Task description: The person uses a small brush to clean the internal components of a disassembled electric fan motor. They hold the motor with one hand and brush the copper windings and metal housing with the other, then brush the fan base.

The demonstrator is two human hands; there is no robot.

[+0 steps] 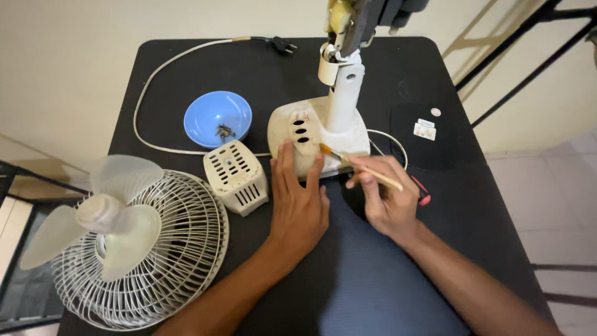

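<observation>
Centrally on the black tabletop (pixel 186 62) stands a cream fan base (pixel 314 134), dirty, with three dark oval holes. Left hand (pixel 298 199) lies flat against it; right hand (pixel 385 196) pinches a small brush (pixel 360 167). At ten o'clock, a blue bowl (pixel 217 117) holds screws (pixel 224 131).

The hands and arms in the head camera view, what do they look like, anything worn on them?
Both are bare: the left hand and right hand show no gloves, rings, or watch, and the forearms are uncovered, with no sleeves as far as the frame shows.
</observation>
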